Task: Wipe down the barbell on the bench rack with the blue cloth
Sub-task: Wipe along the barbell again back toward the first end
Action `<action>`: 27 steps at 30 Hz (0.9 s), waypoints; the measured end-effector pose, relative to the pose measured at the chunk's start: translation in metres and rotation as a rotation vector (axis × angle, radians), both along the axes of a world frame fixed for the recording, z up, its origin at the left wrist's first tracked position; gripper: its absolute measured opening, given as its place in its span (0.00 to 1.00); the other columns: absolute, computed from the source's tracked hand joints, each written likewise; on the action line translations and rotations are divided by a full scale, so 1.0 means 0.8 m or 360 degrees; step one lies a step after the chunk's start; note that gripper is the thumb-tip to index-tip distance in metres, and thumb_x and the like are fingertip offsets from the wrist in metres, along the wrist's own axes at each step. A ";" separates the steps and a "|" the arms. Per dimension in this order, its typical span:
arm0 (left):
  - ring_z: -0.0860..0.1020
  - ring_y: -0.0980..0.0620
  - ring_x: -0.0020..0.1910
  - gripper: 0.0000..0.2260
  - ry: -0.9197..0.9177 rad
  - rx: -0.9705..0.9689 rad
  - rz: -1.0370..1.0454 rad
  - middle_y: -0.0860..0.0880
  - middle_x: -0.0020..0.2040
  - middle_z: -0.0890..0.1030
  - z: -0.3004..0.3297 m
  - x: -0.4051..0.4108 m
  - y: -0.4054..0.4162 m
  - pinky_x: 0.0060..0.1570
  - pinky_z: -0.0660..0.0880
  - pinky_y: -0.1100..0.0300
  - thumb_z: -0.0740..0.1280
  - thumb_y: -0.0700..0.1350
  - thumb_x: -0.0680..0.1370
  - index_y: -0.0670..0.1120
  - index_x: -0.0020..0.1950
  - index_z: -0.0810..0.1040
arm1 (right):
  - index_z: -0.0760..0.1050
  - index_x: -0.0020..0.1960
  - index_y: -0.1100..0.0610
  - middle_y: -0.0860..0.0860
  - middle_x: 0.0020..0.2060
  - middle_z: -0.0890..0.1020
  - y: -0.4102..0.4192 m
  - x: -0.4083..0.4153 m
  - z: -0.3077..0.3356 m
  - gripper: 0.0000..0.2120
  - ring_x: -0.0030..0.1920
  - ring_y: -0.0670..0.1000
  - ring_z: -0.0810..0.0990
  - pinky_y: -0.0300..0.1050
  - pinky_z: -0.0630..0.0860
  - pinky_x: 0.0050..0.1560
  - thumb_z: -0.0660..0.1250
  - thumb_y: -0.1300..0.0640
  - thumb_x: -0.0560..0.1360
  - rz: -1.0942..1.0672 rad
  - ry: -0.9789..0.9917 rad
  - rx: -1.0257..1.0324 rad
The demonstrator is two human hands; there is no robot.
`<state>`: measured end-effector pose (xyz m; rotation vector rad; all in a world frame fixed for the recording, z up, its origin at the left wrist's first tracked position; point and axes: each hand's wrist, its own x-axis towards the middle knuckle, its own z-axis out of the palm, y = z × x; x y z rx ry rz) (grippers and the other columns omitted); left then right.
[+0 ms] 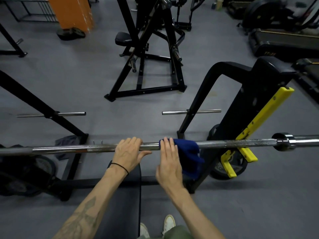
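The barbell (241,144) lies level across the bench rack (250,104), running from the left edge of the view to the right, its right part resting in a yellow hook (248,131) just inside the collar (283,141). The blue cloth (188,152) is draped over the bar near its middle, hanging down on the near side. The right hand (170,163) lies on the left part of the cloth with its fingers straight and close together, the fingertips reaching over the bar; its grip is released, pressing flat rather than wrapping. Just left of that grip, the left hand (128,154) holds the bare bar, fingers curled over the top and thumb stretched along the near side toward the cloth. A black band (120,167) circles the left wrist.

Below the two hands sits the dark padded surface (124,204) of the bench. Beyond the right grip a weight plate (227,168) leans at the base of the rack. White shoes (169,223) show at the bottom edge on the grey floor (77,80).
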<state>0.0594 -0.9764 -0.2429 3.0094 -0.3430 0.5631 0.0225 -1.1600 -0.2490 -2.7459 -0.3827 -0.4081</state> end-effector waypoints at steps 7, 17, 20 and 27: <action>0.79 0.43 0.39 0.23 0.0548 0.0135 -0.0108 0.49 0.39 0.79 0.038 0.022 0.014 0.35 0.67 0.53 0.49 0.69 0.80 0.50 0.45 0.66 | 0.65 0.79 0.62 0.59 0.77 0.69 -0.107 0.026 0.004 0.46 0.80 0.58 0.63 0.59 0.56 0.80 0.72 0.71 0.62 -0.0102 -0.0061 -0.0128; 0.78 0.47 0.39 0.24 0.0927 0.0053 -0.0035 0.53 0.36 0.76 0.058 0.030 0.009 0.37 0.67 0.54 0.50 0.70 0.80 0.52 0.40 0.69 | 0.64 0.80 0.63 0.59 0.78 0.68 -0.049 0.016 0.007 0.46 0.79 0.58 0.65 0.57 0.54 0.81 0.67 0.73 0.61 0.0215 -0.0108 -0.0240; 0.77 0.48 0.43 0.21 0.0558 -0.0066 -0.0052 0.54 0.42 0.75 0.036 0.011 0.012 0.42 0.69 0.53 0.49 0.66 0.81 0.53 0.47 0.73 | 0.63 0.80 0.62 0.59 0.78 0.68 -0.099 0.030 0.004 0.49 0.80 0.58 0.63 0.58 0.52 0.82 0.73 0.73 0.61 -0.0073 -0.0049 -0.0201; 0.72 0.48 0.41 0.20 -0.0046 -0.0108 0.0064 0.51 0.43 0.75 -0.007 -0.017 0.001 0.47 0.67 0.53 0.53 0.59 0.82 0.50 0.58 0.79 | 0.65 0.78 0.66 0.63 0.78 0.67 -0.014 0.014 0.006 0.45 0.80 0.64 0.60 0.61 0.51 0.82 0.72 0.71 0.62 -0.0086 0.0012 -0.0108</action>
